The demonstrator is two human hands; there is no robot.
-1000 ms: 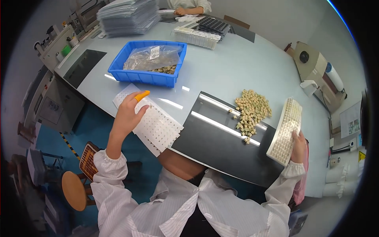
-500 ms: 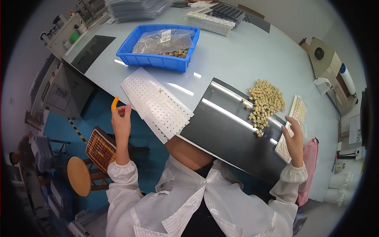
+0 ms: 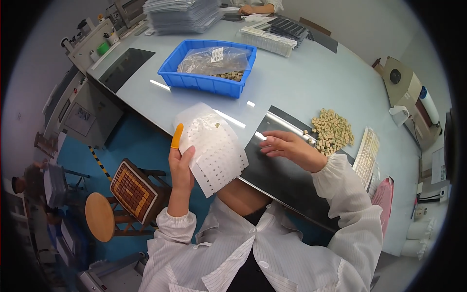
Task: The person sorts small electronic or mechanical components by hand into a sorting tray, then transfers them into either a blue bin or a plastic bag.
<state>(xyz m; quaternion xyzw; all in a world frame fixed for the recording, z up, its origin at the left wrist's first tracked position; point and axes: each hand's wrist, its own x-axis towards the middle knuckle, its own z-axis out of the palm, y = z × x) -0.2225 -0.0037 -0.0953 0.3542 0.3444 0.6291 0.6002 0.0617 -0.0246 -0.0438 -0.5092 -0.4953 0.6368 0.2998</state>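
My left hand [image 3: 182, 168], with an orange-yellow finger cot [image 3: 177, 136] on one finger, grips the left edge of a white translucent sheet [image 3: 206, 141] marked with rows of small squares. The sheet bows and overhangs the table's front edge. A small greenish-beige piece [image 3: 217, 125] rests on it. My right hand [image 3: 295, 150] holds nothing; its fingers stretch toward the sheet over a glossy black mat [image 3: 287, 181]. Just beyond that wrist lies a pile of small beige-green blocks [image 3: 333, 127], partly on the mat.
A blue bin [image 3: 202, 83] with a clear bag and more blocks stands behind the sheet. Clear trays [image 3: 182, 17] are stacked far left, beside another person's hand [image 3: 247, 9]. A pale slotted tray [image 3: 366, 152] lies right of the pile. A stool [image 3: 99, 217] stands at the left.
My left hand has moved right and taken hold of the sheet, which now bends. My right hand has swung left from beside the slotted tray. A person's hand has come into view at the far side.
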